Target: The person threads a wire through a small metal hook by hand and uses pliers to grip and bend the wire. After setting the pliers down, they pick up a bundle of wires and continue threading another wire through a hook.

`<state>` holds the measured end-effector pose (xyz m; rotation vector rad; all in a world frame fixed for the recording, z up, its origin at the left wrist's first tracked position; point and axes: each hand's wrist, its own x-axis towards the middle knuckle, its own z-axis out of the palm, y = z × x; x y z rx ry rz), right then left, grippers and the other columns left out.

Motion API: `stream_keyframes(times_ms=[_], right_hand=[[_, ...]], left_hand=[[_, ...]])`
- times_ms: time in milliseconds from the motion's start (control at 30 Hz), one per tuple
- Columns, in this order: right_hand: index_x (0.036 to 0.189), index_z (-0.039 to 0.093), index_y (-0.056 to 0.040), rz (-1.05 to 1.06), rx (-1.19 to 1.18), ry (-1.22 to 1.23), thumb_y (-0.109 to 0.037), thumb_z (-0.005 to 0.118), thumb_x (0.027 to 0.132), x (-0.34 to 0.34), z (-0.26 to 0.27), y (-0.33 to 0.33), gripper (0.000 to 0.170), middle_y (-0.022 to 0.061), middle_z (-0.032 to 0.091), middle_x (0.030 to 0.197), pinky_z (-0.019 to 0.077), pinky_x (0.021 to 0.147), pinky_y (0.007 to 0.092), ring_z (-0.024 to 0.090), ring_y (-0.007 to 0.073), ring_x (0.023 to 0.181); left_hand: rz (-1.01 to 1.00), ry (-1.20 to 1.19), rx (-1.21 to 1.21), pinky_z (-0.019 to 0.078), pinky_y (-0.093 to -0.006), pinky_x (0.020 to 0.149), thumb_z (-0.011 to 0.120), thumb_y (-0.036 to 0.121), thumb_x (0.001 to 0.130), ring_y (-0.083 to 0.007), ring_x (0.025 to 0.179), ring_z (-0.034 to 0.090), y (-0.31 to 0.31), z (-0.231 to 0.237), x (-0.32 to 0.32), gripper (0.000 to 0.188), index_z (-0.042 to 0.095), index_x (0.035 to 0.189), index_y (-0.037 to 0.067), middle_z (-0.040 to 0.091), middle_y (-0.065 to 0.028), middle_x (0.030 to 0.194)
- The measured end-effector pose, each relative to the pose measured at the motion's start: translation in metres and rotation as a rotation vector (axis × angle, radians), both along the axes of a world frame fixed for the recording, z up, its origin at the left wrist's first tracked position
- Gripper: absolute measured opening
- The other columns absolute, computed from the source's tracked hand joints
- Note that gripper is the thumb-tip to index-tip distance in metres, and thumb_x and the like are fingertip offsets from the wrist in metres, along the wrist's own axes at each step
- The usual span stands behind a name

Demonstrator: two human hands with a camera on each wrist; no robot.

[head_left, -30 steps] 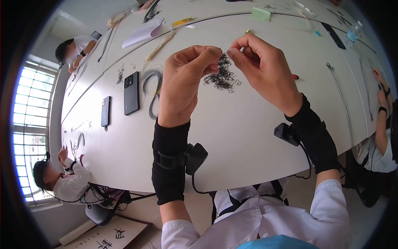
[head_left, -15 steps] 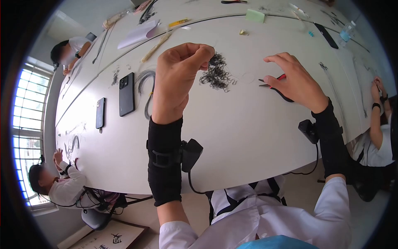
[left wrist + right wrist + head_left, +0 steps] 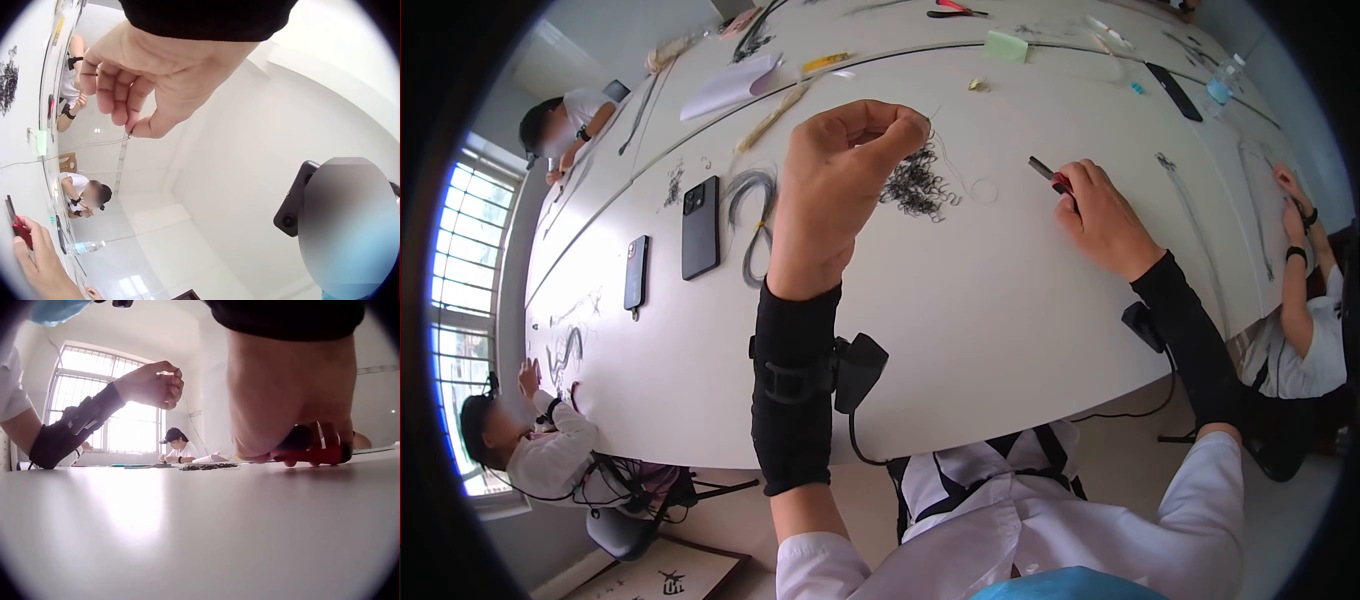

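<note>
In the head view the left hand (image 3: 830, 195) is raised above the table, thumb and forefinger pinching a thin wire (image 3: 952, 168) that trails off to the right in a loose curl. The left wrist view shows the same wire (image 3: 94, 144) running from the fingertips. Beneath and beside those fingertips lies a pile of small dark curled pieces (image 3: 920, 188). Over to the right, the right hand (image 3: 1105, 215) grips red-handled pliers (image 3: 1040, 169), their dark jaws pointing up and left. In the right wrist view the red handle (image 3: 312, 455) is low against the tabletop, partly hidden by the hand.
Two phones (image 3: 700, 228) (image 3: 636, 272) and a coil of grey wire (image 3: 747, 200) lie left of the left hand. Farther back are papers (image 3: 730, 88), a green note (image 3: 1006, 46), other pliers (image 3: 956, 10) and a water bottle (image 3: 1223, 82). Other people sit around the table.
The right hand has left the left hand's fingertips, moved right and taken hold of the pliers that lay on the table. The left hand keeps its pinch, nearly in place.
</note>
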<state>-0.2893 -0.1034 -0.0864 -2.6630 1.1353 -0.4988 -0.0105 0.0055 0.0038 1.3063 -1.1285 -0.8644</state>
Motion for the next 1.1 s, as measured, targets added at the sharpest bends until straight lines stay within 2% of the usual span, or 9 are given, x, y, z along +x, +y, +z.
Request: stream_keyframes(times_ms=[133, 233, 333, 533, 767, 1033, 1100], right_hand=[[0.105, 0.053, 0.0004, 0.057, 0.190, -0.343, -0.030, 0.051, 0.104, 0.022, 0.049, 0.024, 0.030, 0.0125, 0.058, 0.084, 0.0476, 0.072, 0.0348, 0.057, 0.0212, 0.073], [0.108, 0.055, 0.0011, 0.131, 0.358, -0.414, -0.032, 0.046, 0.107, 0.043, 0.070, 0.046, 0.034, 0.0091, 0.063, 0.092, 0.0489, 0.085, 0.0326, 0.063, 0.0184, 0.087], [0.104, 0.054, 0.0012, 0.204, 0.259, -0.566, -0.031, 0.051, 0.105, 0.062, 0.062, 0.055, 0.033, 0.0077, 0.057, 0.069, 0.0442, 0.060, 0.0310, 0.052, 0.0171, 0.059], [0.102, 0.056, 0.0014, 0.195, 0.280, -0.593, -0.030, 0.053, 0.104, 0.070, 0.064, 0.061, 0.031, 0.0065, 0.057, 0.069, 0.0424, 0.058, 0.0288, 0.052, 0.0132, 0.059], [0.097, 0.059, 0.0008, 0.148, 0.262, -0.592, -0.027, 0.058, 0.102, 0.072, 0.068, 0.066, 0.029, 0.0039, 0.054, 0.062, 0.0381, 0.053, 0.0275, 0.048, 0.0105, 0.055], [0.093, 0.059, 0.0007, 0.086, 0.245, -0.589, -0.030, 0.057, 0.103, 0.066, 0.069, 0.061, 0.032, 0.0023, 0.051, 0.062, 0.0370, 0.053, 0.0264, 0.045, 0.0094, 0.055], [0.093, 0.058, 0.0003, 0.066, 0.229, -0.625, -0.032, 0.057, 0.103, 0.062, 0.065, 0.052, 0.034, 0.0009, 0.051, 0.063, 0.0366, 0.053, 0.0257, 0.044, 0.0085, 0.056]], left_hand=[[0.002, -0.059, -0.004, 0.0440, -0.0267, 0.088, 0.072, 0.020, 0.085, -0.0118, 0.088, 0.060, 0.003, 0.001, -0.004, 0.026, 0.071, 0.096, -0.004, 0.069, -0.0042, 0.088], [0.019, -0.074, -0.042, 0.0396, -0.0216, 0.059, 0.071, 0.021, 0.082, -0.0060, 0.067, 0.052, 0.001, 0.000, -0.010, 0.025, 0.072, 0.090, -0.003, 0.063, -0.0015, 0.079], [0.020, -0.071, -0.044, 0.0387, -0.0216, 0.058, 0.071, 0.021, 0.082, -0.0059, 0.065, 0.050, 0.003, -0.001, -0.011, 0.025, 0.072, 0.089, -0.004, 0.062, -0.0014, 0.078], [0.032, -0.082, -0.067, 0.0391, -0.0215, 0.057, 0.071, 0.020, 0.080, -0.0063, 0.065, 0.050, 0.003, -0.001, -0.009, 0.025, 0.071, 0.088, -0.004, 0.061, -0.0022, 0.078], [0.005, -0.029, -0.072, 0.0410, -0.0217, 0.059, 0.072, 0.019, 0.080, -0.0070, 0.067, 0.052, 0.000, -0.006, -0.007, 0.025, 0.071, 0.087, -0.005, 0.063, -0.0034, 0.079], [-0.056, 0.030, -0.042, 0.0430, -0.0222, 0.066, 0.072, 0.017, 0.082, -0.0080, 0.072, 0.056, 0.000, -0.005, -0.007, 0.024, 0.071, 0.088, -0.006, 0.067, -0.0049, 0.081], [-0.090, 0.016, -0.015, 0.0409, -0.0253, 0.077, 0.071, 0.020, 0.086, -0.0100, 0.081, 0.058, 0.001, -0.006, -0.003, 0.023, 0.072, 0.091, -0.002, 0.069, -0.0043, 0.086]])
